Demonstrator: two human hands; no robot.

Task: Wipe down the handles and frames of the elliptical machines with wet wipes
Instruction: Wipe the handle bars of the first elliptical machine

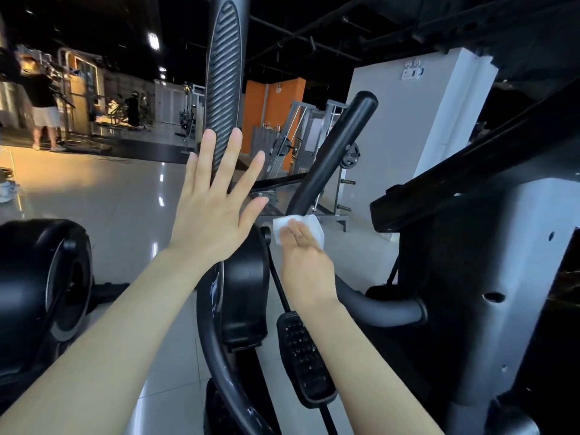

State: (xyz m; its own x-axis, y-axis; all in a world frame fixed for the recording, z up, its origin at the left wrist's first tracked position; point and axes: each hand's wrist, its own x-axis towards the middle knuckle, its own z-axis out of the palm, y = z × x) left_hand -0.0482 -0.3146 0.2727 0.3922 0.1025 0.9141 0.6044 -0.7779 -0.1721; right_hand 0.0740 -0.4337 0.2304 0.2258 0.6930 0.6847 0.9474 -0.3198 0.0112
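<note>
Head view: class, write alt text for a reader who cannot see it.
A right hand presses a white wet wipe against an elliptical's black handle. The left hand is raised open before a ribbed grip.

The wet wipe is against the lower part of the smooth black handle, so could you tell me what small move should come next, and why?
Probably slide the right hand with the wet wipe up along the smooth black handle. The wipe sits at the handle's lower end, with the whole upper length to its rounded tip above it. The left hand is open near the ribbed handle, gripping nothing.
</note>
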